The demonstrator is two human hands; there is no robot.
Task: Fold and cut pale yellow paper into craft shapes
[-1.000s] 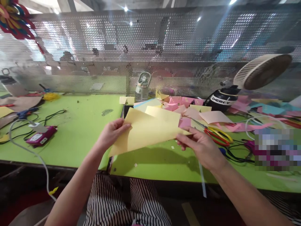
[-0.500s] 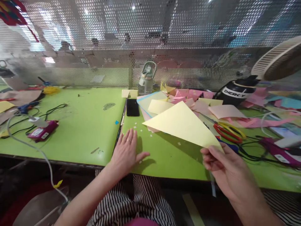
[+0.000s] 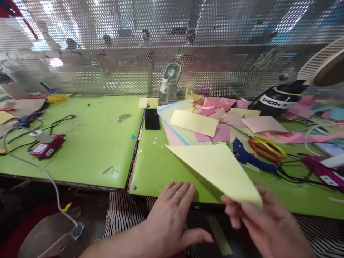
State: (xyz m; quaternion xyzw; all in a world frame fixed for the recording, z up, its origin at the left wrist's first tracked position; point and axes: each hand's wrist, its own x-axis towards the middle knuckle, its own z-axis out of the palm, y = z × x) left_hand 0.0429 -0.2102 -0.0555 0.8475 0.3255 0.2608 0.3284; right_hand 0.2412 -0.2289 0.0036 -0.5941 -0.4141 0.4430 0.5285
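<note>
My right hand (image 3: pixel 268 222) pinches one corner of a pale yellow folded sheet (image 3: pixel 217 168), which tilts up over the table's front edge with its long point toward the left. My left hand (image 3: pixel 174 211) is palm down with fingers extended and holds nothing; its fingertips reach the edge of the green table (image 3: pixel 102 143), left of the sheet. Beyond the sheet lie layered pastel papers (image 3: pixel 172 123) with a yellow piece (image 3: pixel 195 122) on top. A blue glue gun (image 3: pixel 249 157) rests right of the sheet, beside red and yellow-handled scissors (image 3: pixel 264 147).
A phone (image 3: pixel 152 119) and a clear bottle (image 3: pixel 168 86) stand or lie toward the back. Pink scraps (image 3: pixel 225 104), a black ENERGY bottle (image 3: pixel 279 98) and a fan (image 3: pixel 326 64) are at right. Purple boxes (image 3: pixel 48 147) with cables are at left and right.
My left hand has moved right and toward me, off the scraps beside the phone. My right hand has lowered the yellow sheet toward me, uncovering the pastel papers and glue gun.
</note>
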